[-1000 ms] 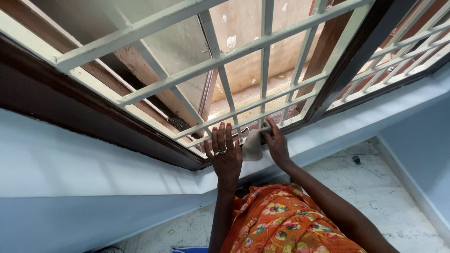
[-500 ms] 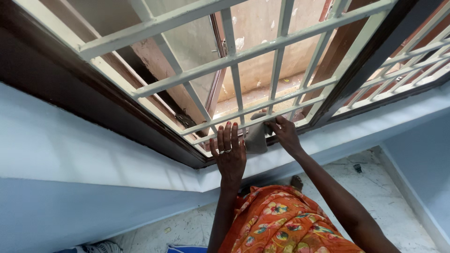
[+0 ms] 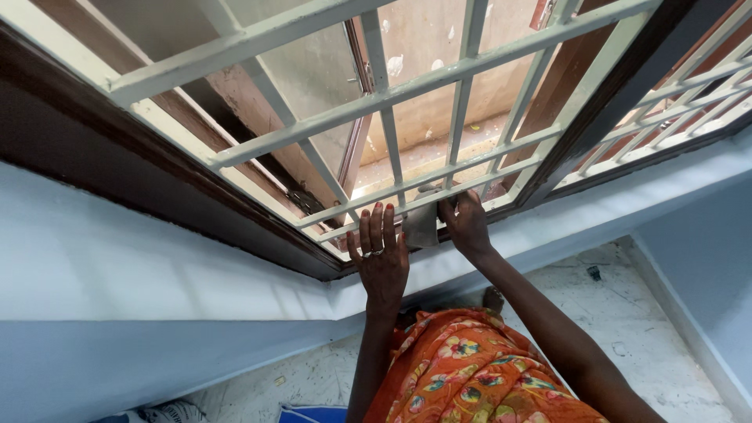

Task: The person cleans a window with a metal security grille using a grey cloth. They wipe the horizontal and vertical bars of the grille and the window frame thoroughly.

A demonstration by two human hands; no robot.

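I look down at a window with a cream metal grille [image 3: 392,98] set in a dark brown frame [image 3: 157,168]. My left hand [image 3: 380,254], a ring on one finger, lies flat with fingers apart against the lowest bars of the grille. My right hand [image 3: 468,223] grips a small grey cloth [image 3: 421,223] and presses it onto a lower horizontal bar right beside my left hand. The cloth hangs partly down between both hands.
A pale blue wall and sill ledge [image 3: 548,227] run below the window. An open window shutter [image 3: 352,149] stands beyond the grille. Below are my orange floral garment [image 3: 470,376] and a speckled white floor [image 3: 642,321]. A blue wall [image 3: 705,235] rises at the right.
My right hand with the cloth slid along the lower bar, first up and right, then back left toward my left hand. My left hand stayed on the grille.
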